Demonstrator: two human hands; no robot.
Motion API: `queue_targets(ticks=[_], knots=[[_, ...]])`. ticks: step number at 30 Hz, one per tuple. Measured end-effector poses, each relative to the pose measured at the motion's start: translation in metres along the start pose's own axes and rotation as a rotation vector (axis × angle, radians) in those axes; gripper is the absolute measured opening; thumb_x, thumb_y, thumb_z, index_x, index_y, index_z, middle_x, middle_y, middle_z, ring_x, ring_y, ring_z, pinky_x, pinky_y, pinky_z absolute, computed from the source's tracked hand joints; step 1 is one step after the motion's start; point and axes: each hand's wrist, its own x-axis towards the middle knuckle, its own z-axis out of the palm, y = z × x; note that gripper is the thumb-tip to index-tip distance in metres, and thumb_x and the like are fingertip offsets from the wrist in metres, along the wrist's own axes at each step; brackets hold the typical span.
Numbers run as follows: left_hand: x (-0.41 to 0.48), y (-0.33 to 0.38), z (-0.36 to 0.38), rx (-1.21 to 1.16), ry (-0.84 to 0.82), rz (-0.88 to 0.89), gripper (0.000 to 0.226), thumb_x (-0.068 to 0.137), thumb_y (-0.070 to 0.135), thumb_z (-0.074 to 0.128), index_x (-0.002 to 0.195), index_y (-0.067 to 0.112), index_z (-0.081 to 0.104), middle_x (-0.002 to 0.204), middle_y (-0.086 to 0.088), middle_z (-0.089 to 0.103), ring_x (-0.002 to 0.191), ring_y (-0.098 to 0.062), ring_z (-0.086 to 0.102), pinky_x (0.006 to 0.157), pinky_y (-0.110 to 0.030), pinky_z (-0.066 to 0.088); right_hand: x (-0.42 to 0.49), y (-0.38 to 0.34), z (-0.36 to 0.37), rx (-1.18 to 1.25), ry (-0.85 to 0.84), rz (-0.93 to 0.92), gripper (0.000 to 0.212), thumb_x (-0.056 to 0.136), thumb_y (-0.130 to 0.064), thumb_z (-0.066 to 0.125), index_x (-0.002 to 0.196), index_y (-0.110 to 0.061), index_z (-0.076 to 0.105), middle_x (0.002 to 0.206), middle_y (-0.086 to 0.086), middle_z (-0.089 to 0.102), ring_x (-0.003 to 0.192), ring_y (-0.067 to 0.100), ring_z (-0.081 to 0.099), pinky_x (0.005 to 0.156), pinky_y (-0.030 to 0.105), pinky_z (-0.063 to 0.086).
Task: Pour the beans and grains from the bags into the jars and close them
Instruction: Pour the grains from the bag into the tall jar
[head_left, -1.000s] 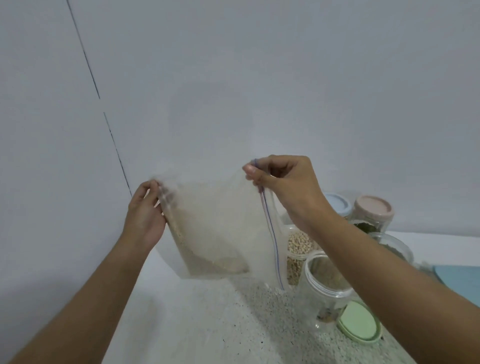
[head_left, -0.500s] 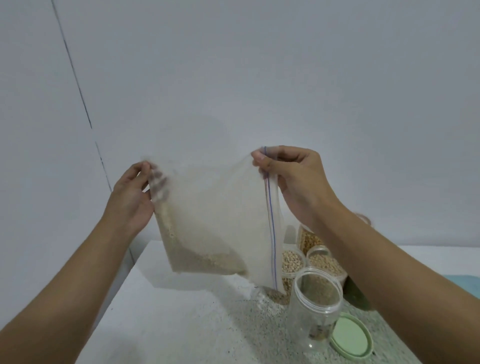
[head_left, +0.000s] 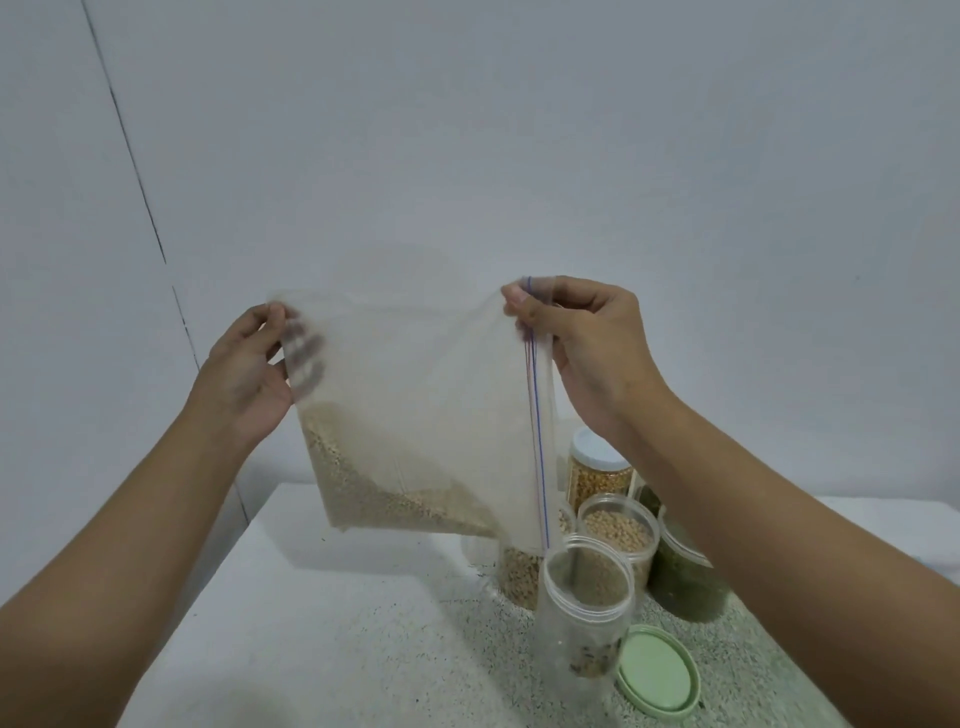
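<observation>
While the left hand (head_left: 244, 379) is pinching one corner of the bag (head_left: 415, 395), the right hand (head_left: 592, 353) is pinching its zip end; bag w/ grain (head_left: 363, 493) is hanging just above the open jar (head_left: 587, 603).

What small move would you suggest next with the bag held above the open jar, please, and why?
Probably raise the left hand to tip the bag: the grains sit low on that hand's side, away from the zip edge that the right hand holds, whose bottom corner hangs just over the open jar.
</observation>
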Motion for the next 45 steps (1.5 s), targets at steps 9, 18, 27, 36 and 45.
queue_targets(ticks=[9, 18, 27, 36, 45], knots=[[-0.010, 0.004, 0.028, 0.015, -0.007, 0.038, 0.032, 0.102, 0.029, 0.058, 0.074, 0.028, 0.074, 0.089, 0.009, 0.071, 0.087, -0.018, 0.075, 0.088, -0.043, 0.052, -0.009, -0.010, -0.030, -0.046, -0.029, -0.054, 0.006, 0.083, -0.007, 0.080, 0.090, -0.008, 0.081, 0.084, 0.010, 0.074, 0.081, 0.024, 0.062, 0.073, 0.028, 0.052], [-0.021, 0.008, 0.045, 0.050, -0.021, 0.036, 0.035, 0.103, 0.026, 0.057, 0.072, 0.028, 0.074, 0.091, 0.009, 0.071, 0.088, -0.019, 0.075, 0.088, -0.044, 0.053, -0.018, -0.013, -0.049, 0.005, -0.054, -0.062, 0.007, 0.082, -0.006, 0.080, 0.089, -0.008, 0.081, 0.082, 0.007, 0.071, 0.082, 0.015, 0.063, 0.081, 0.027, 0.051], [-0.032, 0.002, 0.051, 0.089, -0.032, 0.007, 0.029, 0.103, 0.025, 0.056, 0.079, 0.027, 0.071, 0.092, 0.008, 0.072, 0.085, -0.018, 0.074, 0.085, -0.042, 0.053, -0.032, -0.006, -0.058, 0.069, -0.059, -0.030, 0.012, 0.072, -0.014, 0.081, 0.084, -0.010, 0.081, 0.079, 0.002, 0.071, 0.087, 0.017, 0.065, 0.089, 0.029, 0.053], [-0.035, 0.000, 0.060, 0.104, -0.054, -0.004, 0.032, 0.102, 0.026, 0.057, 0.074, 0.028, 0.073, 0.089, 0.010, 0.071, 0.084, -0.017, 0.075, 0.083, -0.041, 0.052, -0.037, 0.000, -0.068, 0.062, -0.034, -0.021, 0.012, 0.074, -0.015, 0.081, 0.085, -0.011, 0.082, 0.084, 0.007, 0.072, 0.091, 0.023, 0.064, 0.096, 0.039, 0.053], [-0.037, 0.019, 0.072, 0.122, -0.063, 0.043, 0.033, 0.102, 0.025, 0.057, 0.074, 0.028, 0.074, 0.086, 0.010, 0.071, 0.084, -0.017, 0.074, 0.079, -0.038, 0.051, -0.034, -0.005, -0.071, 0.081, -0.022, -0.033, 0.015, 0.072, -0.023, 0.085, 0.084, -0.014, 0.083, 0.090, 0.017, 0.069, 0.087, 0.033, 0.052, 0.088, 0.045, 0.047]])
